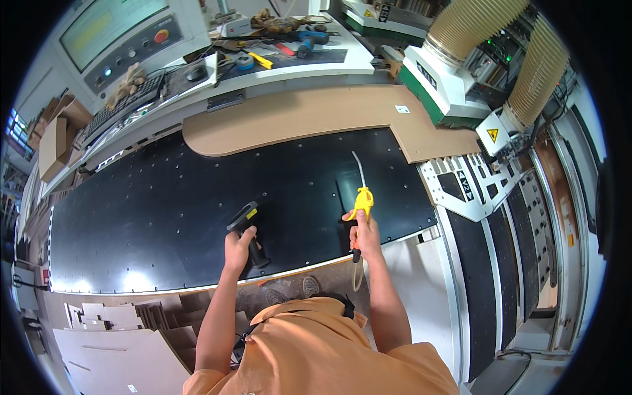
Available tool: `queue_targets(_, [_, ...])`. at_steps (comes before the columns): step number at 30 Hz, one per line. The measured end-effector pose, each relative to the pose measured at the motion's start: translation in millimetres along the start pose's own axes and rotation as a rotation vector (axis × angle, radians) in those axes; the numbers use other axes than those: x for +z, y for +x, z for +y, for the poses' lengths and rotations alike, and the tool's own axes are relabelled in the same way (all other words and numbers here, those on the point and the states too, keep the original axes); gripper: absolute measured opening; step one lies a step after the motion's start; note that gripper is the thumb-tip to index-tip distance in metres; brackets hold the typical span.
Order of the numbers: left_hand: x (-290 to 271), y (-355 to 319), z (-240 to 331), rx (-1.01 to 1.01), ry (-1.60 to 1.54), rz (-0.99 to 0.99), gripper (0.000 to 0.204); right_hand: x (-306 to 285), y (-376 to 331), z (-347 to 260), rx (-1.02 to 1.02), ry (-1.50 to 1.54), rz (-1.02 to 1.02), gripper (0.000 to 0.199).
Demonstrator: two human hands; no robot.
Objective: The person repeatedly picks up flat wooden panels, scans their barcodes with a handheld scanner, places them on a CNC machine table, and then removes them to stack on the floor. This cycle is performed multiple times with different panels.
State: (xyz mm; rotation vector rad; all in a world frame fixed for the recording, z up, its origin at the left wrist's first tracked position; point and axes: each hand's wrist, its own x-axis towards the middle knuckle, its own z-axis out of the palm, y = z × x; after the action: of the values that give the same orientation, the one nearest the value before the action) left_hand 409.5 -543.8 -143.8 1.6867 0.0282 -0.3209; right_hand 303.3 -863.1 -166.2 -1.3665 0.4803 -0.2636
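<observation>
My left hand (237, 253) is closed round the handle of a black handheld scanner (243, 216) with a small yellow patch, held over the near part of a black table top (151, 217). Farther right, my right hand (366, 237) grips a yellow air blow gun (363, 197). Its thin metal nozzle points away from me over the table, and a pale hose (357, 276) hangs below the hand. Beyond both tools lies a large wood-coloured panel (289, 117) with a rounded left end and a stepped cut-out; a small white label (402, 110) is on it.
A machine head (434, 92) with ribbed hoses (471, 26) stands over the panel's right end. Behind are a control screen (108, 33), a keyboard (125, 108) and a bench (355, 62) with tools. Slotted white supports (461, 187) lie right; cut boards (118, 352) stand lower left.
</observation>
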Motion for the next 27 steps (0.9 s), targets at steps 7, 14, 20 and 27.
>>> queue_targets(7, [-2, -5, -1, -0.003, -0.017, -0.024, 0.033, 0, -1, 1, 0.008, 0.038, 0.026, 0.045])
queue_targets(14, [-11, -8, -9, -0.021, 0.033, -0.025, 0.032, 5, -2, 0, -0.002, 0.028, 0.057, 0.047])
queue_targets(20, [-7, -8, -6, 0.022, -0.002, -0.037, 0.031, 0, -1, 5, 0.063, -0.05, 0.06, 0.051])
queue_targets(27, [-2, -7, -3, 0.015, -0.021, -0.012, 0.029, 2, -3, 2, 0.005, 0.006, 0.068, 0.044])
